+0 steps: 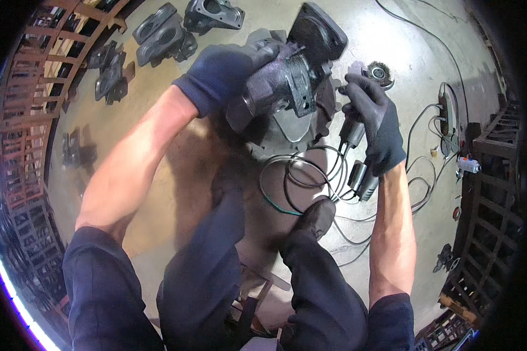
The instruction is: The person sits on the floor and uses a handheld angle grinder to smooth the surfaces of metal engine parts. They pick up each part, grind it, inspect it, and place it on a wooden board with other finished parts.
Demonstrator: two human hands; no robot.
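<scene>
The dark metal casting (pixel 278 85) lies to the right of the gloved left hand (pixel 225 73), whose fingers clasp its upper left side. The gloved right hand (pixel 377 120) curls around a corded power tool (pixel 351 131), its round wire brush (pixel 379 72) beyond the knuckles, just right of the casting. The left forearm slants up and inward; the right rises nearly straight.

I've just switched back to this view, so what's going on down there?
A person in gloves has the left hand closed on a dark metal casting, from its left side. The right hand is at a grey power tool; how firmly it grips is unclear. A round wire brush shows beside its fingers. Cables lie looped near a shoe, and more castings lie at the upper left.
</scene>
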